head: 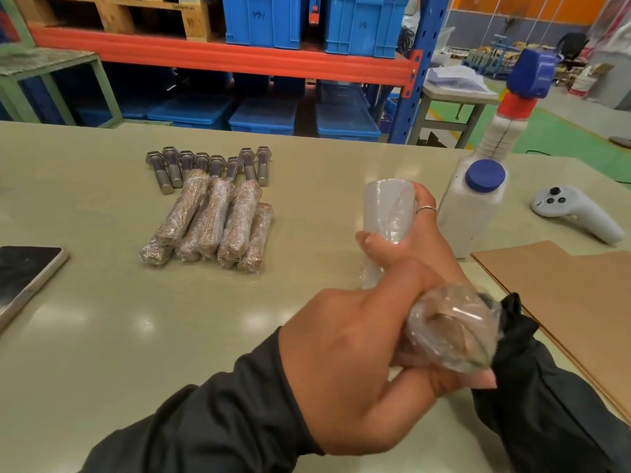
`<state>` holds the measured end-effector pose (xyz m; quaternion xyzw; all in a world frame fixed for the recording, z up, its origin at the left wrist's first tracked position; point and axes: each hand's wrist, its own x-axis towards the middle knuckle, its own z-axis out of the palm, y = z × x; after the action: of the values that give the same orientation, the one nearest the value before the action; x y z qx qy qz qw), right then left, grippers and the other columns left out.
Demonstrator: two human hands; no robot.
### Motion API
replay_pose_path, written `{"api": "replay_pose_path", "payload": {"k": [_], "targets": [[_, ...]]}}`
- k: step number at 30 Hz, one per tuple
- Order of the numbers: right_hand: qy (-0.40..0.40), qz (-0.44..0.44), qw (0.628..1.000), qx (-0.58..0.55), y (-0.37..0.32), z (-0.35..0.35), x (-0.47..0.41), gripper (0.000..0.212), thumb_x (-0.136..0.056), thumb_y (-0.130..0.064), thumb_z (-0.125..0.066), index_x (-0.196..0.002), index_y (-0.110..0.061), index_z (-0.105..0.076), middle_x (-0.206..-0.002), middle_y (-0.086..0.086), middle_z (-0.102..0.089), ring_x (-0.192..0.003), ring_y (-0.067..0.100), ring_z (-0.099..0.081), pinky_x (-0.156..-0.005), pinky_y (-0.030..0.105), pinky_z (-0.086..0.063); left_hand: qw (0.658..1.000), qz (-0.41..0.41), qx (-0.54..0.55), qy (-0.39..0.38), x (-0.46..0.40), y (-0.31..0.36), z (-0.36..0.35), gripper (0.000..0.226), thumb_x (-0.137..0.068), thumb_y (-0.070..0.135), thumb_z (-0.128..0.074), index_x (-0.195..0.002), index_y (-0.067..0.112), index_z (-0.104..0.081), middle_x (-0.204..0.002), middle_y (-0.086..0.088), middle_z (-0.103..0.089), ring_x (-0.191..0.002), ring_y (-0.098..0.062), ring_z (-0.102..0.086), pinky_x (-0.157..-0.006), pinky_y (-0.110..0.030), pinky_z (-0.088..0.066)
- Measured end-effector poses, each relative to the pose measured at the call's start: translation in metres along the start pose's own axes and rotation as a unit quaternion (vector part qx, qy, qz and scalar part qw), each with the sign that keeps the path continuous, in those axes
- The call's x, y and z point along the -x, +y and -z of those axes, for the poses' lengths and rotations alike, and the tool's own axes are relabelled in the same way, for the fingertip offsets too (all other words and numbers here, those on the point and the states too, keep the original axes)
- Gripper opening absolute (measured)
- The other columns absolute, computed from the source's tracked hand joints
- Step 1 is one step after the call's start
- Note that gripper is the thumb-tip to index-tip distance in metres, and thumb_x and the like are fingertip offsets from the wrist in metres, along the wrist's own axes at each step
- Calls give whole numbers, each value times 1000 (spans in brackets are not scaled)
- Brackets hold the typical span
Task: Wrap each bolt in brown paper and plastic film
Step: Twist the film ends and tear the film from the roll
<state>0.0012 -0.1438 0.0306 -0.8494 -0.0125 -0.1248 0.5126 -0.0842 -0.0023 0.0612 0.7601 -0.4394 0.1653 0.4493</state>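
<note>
the bolt in hand point(450, 331), already in brown paper with clear film over its near end, is gripped low and right of centre, above the table point(102, 319); its long axis seems to run away from the camera and a little left, toward the film roll point(389, 213), though most of its length is hidden behind the hands. the left hand point(345, 367) has its fingers curled round the bolt's shaft, with the thumb closed underneath. the right hand point(409, 240) is further out, clamped on the film roll, which stands roughly upright just beyond the bolt; film seems to run down from the roll to the bolt, so the next turn likely depends on keeping the roll beyond the bolt's far end, and the right hand is the nearer one to feed it. further left, well apart, 5 or 6 wrapped bolts point(211, 223) lie in a loose stack, and just behind them sit 8 bare bolts point(208, 165) in a row. brown paper sheets point(563, 288) lie at the right edge beside a white bottle point(474, 206); its contents cannot be seen. blue crates point(263, 20) stand on the shelving behind, contents hidden.
</note>
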Motion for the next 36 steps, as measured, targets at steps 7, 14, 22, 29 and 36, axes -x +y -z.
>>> {"api": "replay_pose_path", "payload": {"k": [7,14,22,29,36], "targets": [[-29,-27,999,5,3,1,9,73,-80,-22,-71,-138,-29,-26,-120,-3,-49,-105,15,-53,-87,32,-46,993,34,94,63,4,-5,11,30,-84,52,-50,-85,22,-47,-65,0,-46,-49,-6,-42,-47,-17,-35],[-70,-113,987,86,7,28,1,65,-82,-27,-67,-133,-30,-27,-94,-8,-51,-76,5,-51,-53,19,-39,867,174,467,31,9,-10,27,27,-76,40,-69,-85,18,-58,-54,9,-43,-37,-1,-36,-38,-11,-35],[2,-92,968,234,4,24,9,83,-74,-26,-74,-135,-36,-19,-118,1,-25,-107,21,-36,-87,29,-31,741,427,512,79,6,-43,5,36,-70,41,-64,-75,13,-43,-41,4,-32,-26,-7,-28,-33,-12,-30],[-25,24,947,321,9,21,9,21,-86,-10,-58,-78,-30,-59,-98,-11,-33,-101,6,-23,-89,20,-21,724,467,504,54,4,-51,-2,33,-55,32,-68,-53,15,-40,-36,4,-29,-24,-9,-27,-32,-12,-30],[-39,73,901,427,-1,8,15,22,-87,-4,-52,-89,-17,-70,-97,-7,-41,-86,12,-42,-73,22,-33,741,471,474,64,4,-56,-8,36,-61,25,-66,-33,16,-47,-34,2,-37,-28,-10,-38,-36,-19,-43]]}}
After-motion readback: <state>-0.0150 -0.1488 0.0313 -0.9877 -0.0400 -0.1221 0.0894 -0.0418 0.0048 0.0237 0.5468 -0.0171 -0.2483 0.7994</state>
